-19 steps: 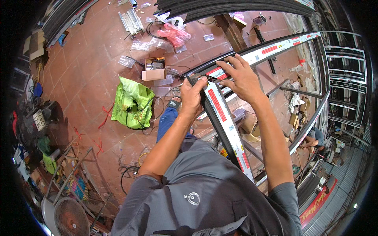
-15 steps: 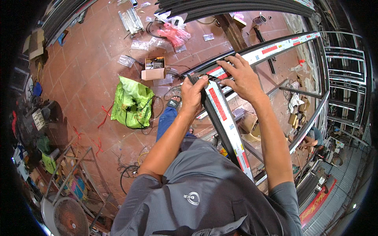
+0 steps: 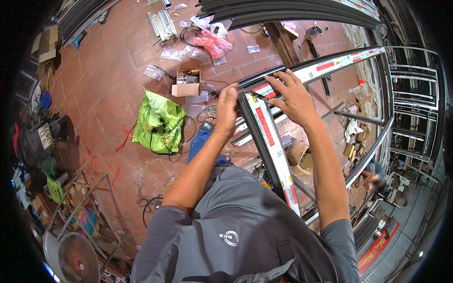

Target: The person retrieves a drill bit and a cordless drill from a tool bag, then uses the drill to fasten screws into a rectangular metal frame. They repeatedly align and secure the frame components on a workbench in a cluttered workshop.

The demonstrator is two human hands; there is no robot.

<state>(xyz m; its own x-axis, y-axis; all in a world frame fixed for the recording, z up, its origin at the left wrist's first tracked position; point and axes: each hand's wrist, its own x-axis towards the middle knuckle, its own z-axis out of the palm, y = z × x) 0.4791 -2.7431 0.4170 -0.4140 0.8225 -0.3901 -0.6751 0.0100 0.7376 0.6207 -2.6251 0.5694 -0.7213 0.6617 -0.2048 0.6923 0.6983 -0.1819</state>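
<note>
A black metal frame bar with a white and red label strip runs off to the far right. Another labelled bar meets it at a corner in front of me and slants back toward my right side. My right hand spans the far bar near this corner, fingers over its far edge and thumb on the near side. Just left of the corner is my left hand, seen edge-on with fingers stretched out and nothing visible in it. Whether its fingertips touch the bar end, I cannot tell.
A small open carton of parts and a green plastic bag lie on the tiled floor to the left. Black profiles are stacked at the far side. A standing fan is at lower left; another person crouches at right.
My left hand has let go of the frame corner, its fingers straightening as it shifts slightly left. My right hand stays on the far bar. The whole view has shifted a little.
</note>
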